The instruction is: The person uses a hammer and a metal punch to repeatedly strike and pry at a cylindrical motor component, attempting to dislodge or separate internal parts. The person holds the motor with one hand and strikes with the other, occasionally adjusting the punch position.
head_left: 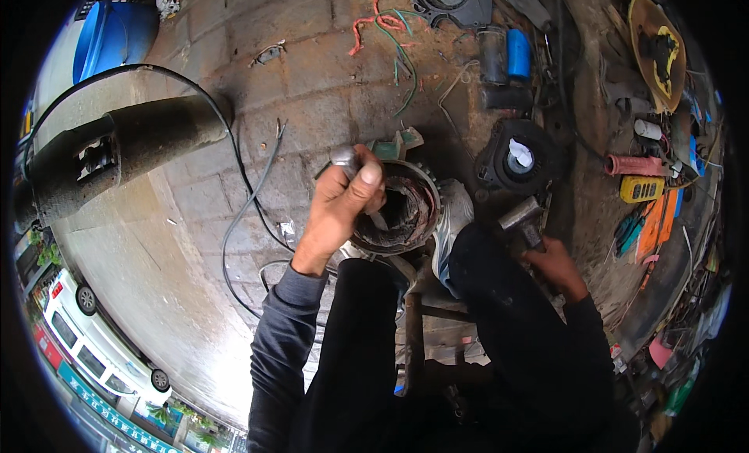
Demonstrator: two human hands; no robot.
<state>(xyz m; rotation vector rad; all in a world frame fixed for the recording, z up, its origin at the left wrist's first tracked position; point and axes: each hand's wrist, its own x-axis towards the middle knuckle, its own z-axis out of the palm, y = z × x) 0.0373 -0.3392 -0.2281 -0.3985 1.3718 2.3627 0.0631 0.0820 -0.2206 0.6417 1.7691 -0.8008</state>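
Between my legs a round motor housing [431, 189] stands with its open end up, dark worn windings [419, 217] lining its inside. My left hand [337, 207] is closed round a metal chisel [343, 157], whose blunt, rounded top sticks out above the fist. The chisel's lower end points into the housing's bore; its tip is hard to make out. Out to the right, beside my knee, my right hand [559, 267] grips a hammer [521, 214] by the handle, its steel head raised apart from the chisel.
A black motor cover [518, 154] and a blue cylinder [518, 53] lie beyond my right knee. Black cable [240, 161] loops over the brick floor at left, near a large dark tube [133, 145]. Tools, including a yellow box [642, 189], crowd the right side. Red and green wires [380, 20] lie ahead.
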